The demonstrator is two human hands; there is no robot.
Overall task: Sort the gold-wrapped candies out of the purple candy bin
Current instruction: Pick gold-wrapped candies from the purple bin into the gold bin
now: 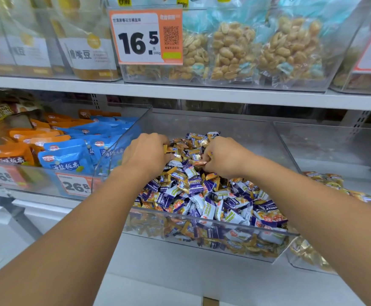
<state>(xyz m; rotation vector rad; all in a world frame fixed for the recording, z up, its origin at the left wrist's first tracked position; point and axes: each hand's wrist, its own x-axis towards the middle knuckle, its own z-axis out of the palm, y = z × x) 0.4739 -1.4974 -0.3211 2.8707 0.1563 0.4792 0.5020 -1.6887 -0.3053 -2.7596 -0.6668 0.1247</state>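
Both hands deep in the clear bin (202,219) of purple-wrapped candies (204,202), at the back of the heap. Left hand (145,154) fingers curled around a clutch of gold-wrapped candies (173,149); right hand (224,156) fingertips pinching one gold piece. Blue and orange snack pouches (65,155) fill the neighbouring bin to the left.

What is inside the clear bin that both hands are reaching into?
The clear bin holds mixed purple candies and gold-wrapped candies. The left hand and right hand cover candies beneath; deeper layers are hidden.
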